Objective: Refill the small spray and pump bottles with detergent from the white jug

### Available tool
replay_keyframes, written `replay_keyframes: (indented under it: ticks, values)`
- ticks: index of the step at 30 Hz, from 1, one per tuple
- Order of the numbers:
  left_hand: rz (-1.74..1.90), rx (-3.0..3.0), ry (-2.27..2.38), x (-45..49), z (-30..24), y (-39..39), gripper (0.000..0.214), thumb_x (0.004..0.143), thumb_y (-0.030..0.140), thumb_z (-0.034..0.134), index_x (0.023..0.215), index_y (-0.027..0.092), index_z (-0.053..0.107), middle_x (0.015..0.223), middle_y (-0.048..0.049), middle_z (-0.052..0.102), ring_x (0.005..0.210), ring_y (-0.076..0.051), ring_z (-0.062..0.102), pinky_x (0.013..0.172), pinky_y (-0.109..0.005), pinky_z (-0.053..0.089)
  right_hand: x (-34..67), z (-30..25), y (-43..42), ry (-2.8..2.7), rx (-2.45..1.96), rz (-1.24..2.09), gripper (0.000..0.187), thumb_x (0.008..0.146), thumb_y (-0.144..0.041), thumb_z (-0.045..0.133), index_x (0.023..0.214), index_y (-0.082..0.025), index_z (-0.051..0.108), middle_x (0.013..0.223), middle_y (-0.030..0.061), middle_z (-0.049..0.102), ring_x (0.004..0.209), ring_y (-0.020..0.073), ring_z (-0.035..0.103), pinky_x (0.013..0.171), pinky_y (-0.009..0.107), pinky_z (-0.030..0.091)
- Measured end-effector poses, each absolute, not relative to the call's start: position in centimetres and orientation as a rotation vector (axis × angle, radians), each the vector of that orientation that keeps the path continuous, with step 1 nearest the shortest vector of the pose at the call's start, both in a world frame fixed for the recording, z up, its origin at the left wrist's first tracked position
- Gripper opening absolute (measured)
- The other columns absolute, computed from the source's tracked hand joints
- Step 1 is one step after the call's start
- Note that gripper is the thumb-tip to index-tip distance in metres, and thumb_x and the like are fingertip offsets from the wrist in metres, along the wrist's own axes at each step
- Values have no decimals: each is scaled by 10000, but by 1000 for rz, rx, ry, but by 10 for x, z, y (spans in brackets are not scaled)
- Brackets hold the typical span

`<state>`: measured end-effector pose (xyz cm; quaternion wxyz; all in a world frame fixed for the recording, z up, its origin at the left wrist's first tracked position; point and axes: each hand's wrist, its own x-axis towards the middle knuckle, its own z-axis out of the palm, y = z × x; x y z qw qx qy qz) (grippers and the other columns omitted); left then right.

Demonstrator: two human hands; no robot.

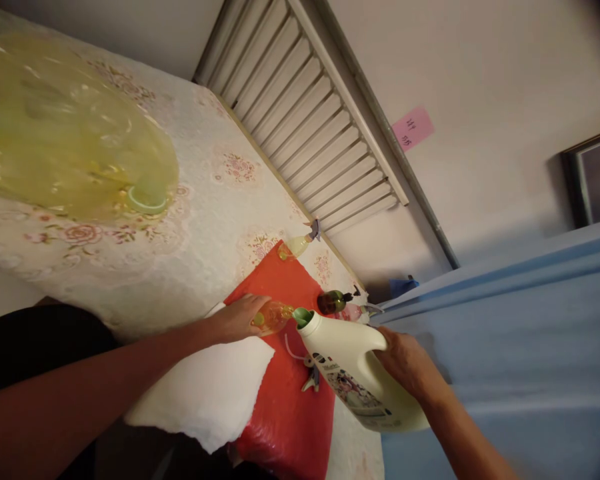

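Observation:
My left hand (241,317) is wrapped round a small clear bottle (275,316), which looks orange against the red sheet. In my right hand (405,357) is the handle of a large cream jug (360,373) with a printed label. The jug is tilted, and its green spout (303,317) is at the mouth of the small bottle. I cannot make out whether liquid is flowing. A grey spray trigger head (311,380) with a thin tube lies on the red sheet (293,413) below the bottle.
On the floral tablecloth (195,267) stand a spray bottle (295,248), a dark green pump bottle (331,302) and a pink bottle (351,312). A white cloth (210,387) hangs at the near edge. A large yellow plastic bag (70,133) lies left; a radiator (310,107) lines the wall.

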<state>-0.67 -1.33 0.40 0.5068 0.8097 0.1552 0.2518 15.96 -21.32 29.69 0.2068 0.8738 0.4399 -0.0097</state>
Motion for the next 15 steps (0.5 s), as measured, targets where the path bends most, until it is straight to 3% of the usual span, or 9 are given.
replay_keyframes:
  ticks: [9,15]
  values:
    - [606,1946,389,-10,9,-15,704,748,506,722,1359,227,512,1258,-102,628,1190,-308,560,983,-374,453,159,297,-213,1261,2409,-7,175,873,-150,470,859,-191,640,835,74,737,713,166,652,648,233,368]
    - [606,1938,378,-11,12,-14,712,756,572,710,1345,215,526,1262,-109,630,1183,-314,562,982,-382,454,161,296,-214,1285,2388,19,178,870,-156,472,871,-191,646,845,83,738,717,174,655,643,240,358]
